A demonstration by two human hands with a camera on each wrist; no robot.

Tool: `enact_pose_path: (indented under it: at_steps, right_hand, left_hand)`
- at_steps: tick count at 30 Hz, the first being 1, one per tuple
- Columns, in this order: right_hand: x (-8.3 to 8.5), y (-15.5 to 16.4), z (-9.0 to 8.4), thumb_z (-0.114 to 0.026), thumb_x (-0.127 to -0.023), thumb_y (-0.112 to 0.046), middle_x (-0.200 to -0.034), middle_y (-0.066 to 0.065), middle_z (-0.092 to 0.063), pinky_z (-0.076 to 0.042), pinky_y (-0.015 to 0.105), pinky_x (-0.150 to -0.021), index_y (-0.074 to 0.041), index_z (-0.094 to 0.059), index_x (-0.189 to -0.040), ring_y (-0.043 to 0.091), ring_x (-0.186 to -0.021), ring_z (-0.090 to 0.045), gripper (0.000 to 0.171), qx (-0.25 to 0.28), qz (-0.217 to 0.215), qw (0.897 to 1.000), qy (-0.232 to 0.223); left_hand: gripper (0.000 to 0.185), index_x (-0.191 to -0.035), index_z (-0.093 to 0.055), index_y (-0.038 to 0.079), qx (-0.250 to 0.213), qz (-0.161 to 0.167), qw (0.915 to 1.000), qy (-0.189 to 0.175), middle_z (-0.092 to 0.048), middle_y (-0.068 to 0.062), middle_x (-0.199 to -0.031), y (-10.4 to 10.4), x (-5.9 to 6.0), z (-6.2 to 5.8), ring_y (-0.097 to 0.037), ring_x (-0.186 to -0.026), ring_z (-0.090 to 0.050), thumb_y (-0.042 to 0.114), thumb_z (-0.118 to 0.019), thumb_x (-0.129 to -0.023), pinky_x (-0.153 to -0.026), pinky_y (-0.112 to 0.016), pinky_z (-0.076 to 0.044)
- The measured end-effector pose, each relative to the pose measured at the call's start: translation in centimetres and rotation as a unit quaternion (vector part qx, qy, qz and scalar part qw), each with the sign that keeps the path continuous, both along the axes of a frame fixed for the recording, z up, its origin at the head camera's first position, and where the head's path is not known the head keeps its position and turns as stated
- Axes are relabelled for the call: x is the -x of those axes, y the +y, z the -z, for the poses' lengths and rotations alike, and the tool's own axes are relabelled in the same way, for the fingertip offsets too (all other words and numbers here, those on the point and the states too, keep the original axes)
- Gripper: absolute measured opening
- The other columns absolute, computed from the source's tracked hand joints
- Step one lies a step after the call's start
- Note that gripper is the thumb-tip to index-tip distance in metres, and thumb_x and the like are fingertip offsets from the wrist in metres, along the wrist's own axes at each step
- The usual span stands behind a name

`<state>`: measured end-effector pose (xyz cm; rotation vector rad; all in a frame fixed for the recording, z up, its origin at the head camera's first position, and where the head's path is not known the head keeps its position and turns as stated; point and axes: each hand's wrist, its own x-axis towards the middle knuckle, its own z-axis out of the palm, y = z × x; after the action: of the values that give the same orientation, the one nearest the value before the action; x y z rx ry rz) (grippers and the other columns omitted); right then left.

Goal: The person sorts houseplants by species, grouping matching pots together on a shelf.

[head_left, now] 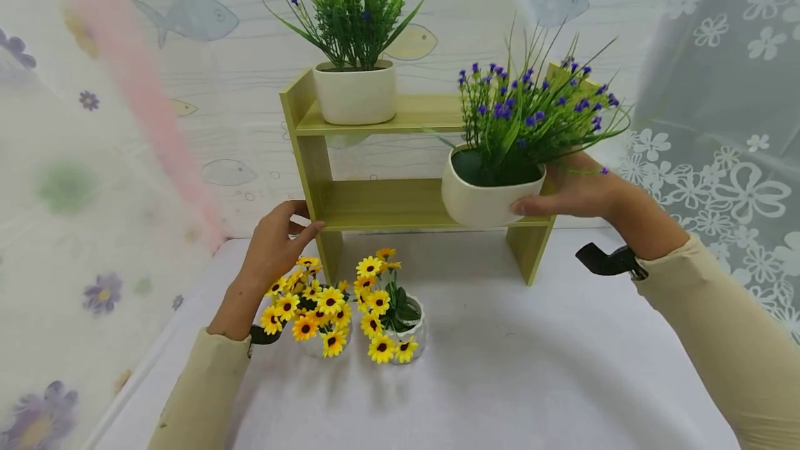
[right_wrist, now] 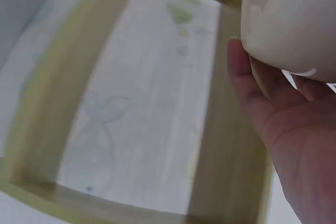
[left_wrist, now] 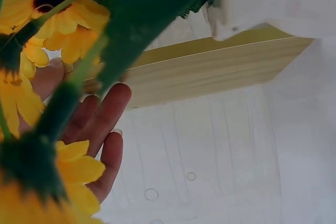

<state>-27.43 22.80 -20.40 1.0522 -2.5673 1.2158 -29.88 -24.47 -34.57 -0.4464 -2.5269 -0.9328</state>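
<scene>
And there we had it: our right hand was grasping the lifted pot, thumb on its near side, fingers tucked beneath it. We saw that white pot held up at the right, tilted slightly, in front of the right half of the wooden shelf unit, its purple flowers and long green blades fanning out above the rim.

Over on the left, our left hand was touching the unit's left side panel, thumb at the front edge near the lower board, fingers loosely extended rather than clenched. How far they reached round the panel, we couldn't tell.

Up top, the second pot stood upright at the left end of the upper board, purple blooms and all. Down on the white-covered bench, we spotted two yellow-flowered plants side by side: the left one just beside our left wrist, the right one in a small white pot near the unit's left foot. Behind everything, we had pale fish printed across the far backdrop.
</scene>
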Motion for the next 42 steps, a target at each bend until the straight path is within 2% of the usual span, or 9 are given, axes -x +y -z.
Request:
enact_pose_path:
  at_steps: [8, 13, 19, 21, 25, 27, 30, 37, 42]
  right_hand:
    - [1.1, 0.0, -4.4, -0.085, -0.082, -0.005, -0.141, 0.0, -0.058, -0.058, 0.018, -0.087, -0.022, -0.043, -0.153, 0.016, -0.109, -0.069, 0.084, 0.057, 0.014, 0.998, 0.008]
    - [2.1, -0.1, -5.7, -0.08, -0.085, -0.01, -0.136, 0.0, -0.064, -0.054, 0.019, -0.089, -0.021, -0.05, -0.149, 0.018, -0.109, -0.067, 0.071, 0.066, 0.017, 0.998, 0.012]
    - [3.6, 0.1, -6.7, -0.076, -0.087, -0.008, -0.133, -0.001, -0.065, -0.052, 0.021, -0.089, -0.021, -0.053, -0.146, 0.019, -0.112, -0.064, 0.065, 0.085, 0.017, 0.996, 0.013]
    - [4.0, 0.3, -6.9, -0.075, -0.089, -0.008, -0.133, -0.001, -0.066, -0.051, 0.021, -0.091, -0.022, -0.053, -0.147, 0.019, -0.112, -0.064, 0.064, 0.084, 0.03, 0.996, 0.011]
    - [4.9, 0.6, -7.1, -0.073, -0.094, -0.025, -0.137, -0.003, -0.062, -0.045, 0.029, -0.1, -0.025, -0.046, -0.154, 0.016, -0.114, -0.059, 0.065, 0.046, 0.112, 0.993, -0.005]
    - [5.4, 0.6, -7.2, -0.072, -0.095, -0.033, -0.136, -0.002, -0.061, -0.042, 0.035, -0.102, -0.025, -0.045, -0.155, 0.016, -0.113, -0.056, 0.066, 0.026, 0.152, 0.988, -0.022]
    - [6.1, 0.5, -7.2, -0.071, -0.095, -0.042, -0.132, -0.002, -0.061, -0.042, 0.036, -0.099, -0.021, -0.049, -0.151, 0.017, -0.11, -0.054, 0.064, 0.005, 0.184, 0.982, -0.043]
    - [7.4, -0.4, -6.8, -0.071, -0.098, -0.028, -0.132, -0.002, -0.063, -0.05, 0.021, -0.092, -0.018, -0.047, -0.151, 0.016, -0.115, -0.062, 0.058, 0.058, 0.114, 0.991, -0.041]
    - [8.0, -0.6, -6.6, -0.071, -0.099, -0.029, -0.136, 0.003, -0.058, -0.053, 0.019, -0.092, -0.011, -0.041, -0.155, 0.021, -0.12, -0.06, 0.067, 0.072, 0.11, 0.989, -0.061]
  left_hand:
    - [0.052, -0.143, -0.057, 0.002, -0.003, -0.001, 1.0, -0.007, -0.065, -0.015, -0.129, -0.1, 0.1, 0.2, -0.035, -0.104, -0.073, 0.037, -0.068, -0.106, -0.089, -0.054, -0.062]
    - [0.052, -0.143, -0.057, 0.003, -0.002, -0.002, 1.0, -0.004, -0.064, -0.015, -0.129, -0.1, 0.2, 0.2, -0.034, -0.104, -0.073, 0.037, -0.068, -0.106, -0.088, -0.054, -0.062]
    - [0.051, -0.142, -0.057, 0.003, -0.002, 0.0, 1.0, -0.001, -0.065, -0.015, -0.129, -0.1, 0.2, 0.1, -0.034, -0.103, -0.073, 0.036, -0.068, -0.106, -0.088, -0.054, -0.063]
    - [0.051, -0.142, -0.057, 0.003, -0.002, 0.0, 1.0, -0.002, -0.065, -0.015, -0.129, 0.0, 0.2, 0.2, -0.034, -0.104, -0.073, 0.036, -0.068, -0.106, -0.088, -0.054, -0.062]
    - [0.051, -0.143, -0.057, 0.003, -0.005, 0.0, 1.0, -0.005, -0.064, -0.015, -0.129, -0.1, 0.3, 0.2, -0.035, -0.104, -0.073, 0.037, -0.068, -0.106, -0.087, -0.054, -0.063]
    - [0.051, -0.142, -0.057, 0.003, -0.006, -0.001, 1.0, -0.005, -0.064, -0.015, -0.129, -0.1, 0.3, 0.2, -0.035, -0.104, -0.073, 0.037, -0.068, -0.106, -0.087, -0.054, -0.063]
    - [0.052, -0.142, -0.057, 0.003, -0.008, -0.001, 1.0, -0.006, -0.065, -0.015, -0.129, -0.1, 0.3, 0.2, -0.035, -0.104, -0.073, 0.038, -0.068, -0.106, -0.087, -0.054, -0.062]
    - [0.052, -0.142, -0.057, 0.003, -0.011, 0.004, 0.9999, -0.008, -0.065, -0.014, -0.129, -0.1, 0.4, 0.2, -0.034, -0.104, -0.073, 0.039, -0.067, -0.106, -0.086, -0.054, -0.063]
    - [0.052, -0.143, -0.057, 0.003, -0.01, 0.003, 0.9999, -0.008, -0.064, -0.014, -0.13, -0.1, 0.3, 0.2, -0.034, -0.104, -0.073, 0.039, -0.067, -0.106, -0.086, -0.054, -0.063]
